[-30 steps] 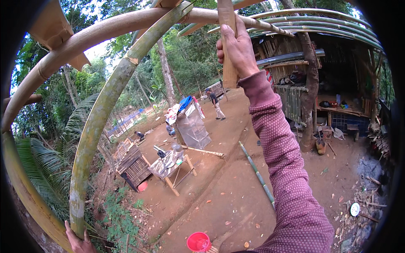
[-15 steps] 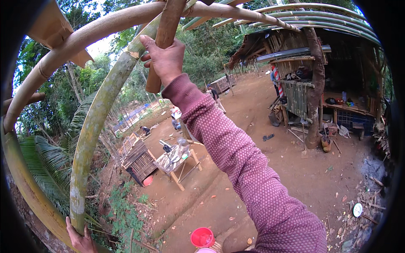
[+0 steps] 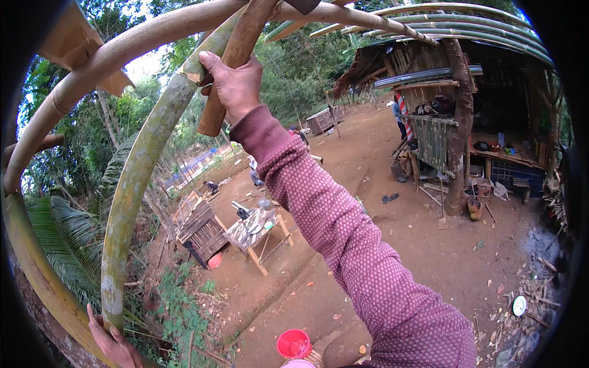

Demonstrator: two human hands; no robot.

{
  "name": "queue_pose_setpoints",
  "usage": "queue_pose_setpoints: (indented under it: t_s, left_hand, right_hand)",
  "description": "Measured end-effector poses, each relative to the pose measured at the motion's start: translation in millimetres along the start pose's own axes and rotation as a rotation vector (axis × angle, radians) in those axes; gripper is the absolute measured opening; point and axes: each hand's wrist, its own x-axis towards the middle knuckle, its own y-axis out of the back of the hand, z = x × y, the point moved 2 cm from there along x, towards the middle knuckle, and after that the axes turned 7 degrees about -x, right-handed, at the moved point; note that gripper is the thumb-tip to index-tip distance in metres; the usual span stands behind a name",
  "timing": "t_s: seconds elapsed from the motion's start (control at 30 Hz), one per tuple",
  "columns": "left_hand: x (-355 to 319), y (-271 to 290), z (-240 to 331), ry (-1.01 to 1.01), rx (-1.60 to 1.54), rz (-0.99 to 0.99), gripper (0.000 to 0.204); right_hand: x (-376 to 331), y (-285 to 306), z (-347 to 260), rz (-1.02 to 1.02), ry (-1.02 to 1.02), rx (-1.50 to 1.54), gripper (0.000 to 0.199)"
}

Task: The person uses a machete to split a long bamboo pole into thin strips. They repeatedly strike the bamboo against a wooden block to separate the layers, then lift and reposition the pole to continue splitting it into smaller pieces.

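A thick wooden handle (image 3: 236, 46) slants down from the top edge, and my right hand (image 3: 236, 86) is wrapped round it near its lower end. A dark piece (image 3: 304, 5) at the handle's top is mostly cut off, so the tool's kind is unclear. Just left of this hand, the upper part of a mottled green bamboo pole (image 3: 138, 147) meets a horizontal bamboo beam (image 3: 153, 32). At the lower left, my left hand (image 3: 113, 343) cups the pole's lower end, with the thumb on one side and the fingers on the other.
A thick yellowish bamboo post (image 3: 46, 276) stands at the far left. Below are a bamboo table (image 3: 261, 230) with things on it, a slatted crate (image 3: 202, 230) and a red bucket (image 3: 294, 344). An open hut (image 3: 435, 147) is at the right; people are farther off.
My right hand and the handle have shifted slightly left, and the handle tilts more. The fingers of my left hand have loosened and straightened somewhat at the pole's lower end.
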Motion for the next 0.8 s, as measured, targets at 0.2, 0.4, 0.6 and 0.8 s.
queue_pose_setpoints:
  t_s: [0.2,0.4,0.6,0.8]
  left_hand:
    - [58.7,-59.0,109.8,-0.323,-0.005,0.023,0.066]
    - [70.4,-73.4,116.1,-0.283,0.186,0.050,0.070]
    - [69.3,-75.7,119.6,-0.279,0.154,0.067,0.061]
    - [69.4,-78.2,119.0,-0.310,0.218,0.092,0.060]
  right_hand:
    - [-0.8,1.1,3.2,0.006,-0.016,0.009,0.022]
    - [-3.4,2.3,-8.1,0.006,-0.049,-0.024,0.027]
    - [-16.0,68.7,-20.3,0.026,-0.162,-0.153,0.038]
    - [-16.8,111.3,-71.8,-0.051,-0.075,-0.433,0.029]
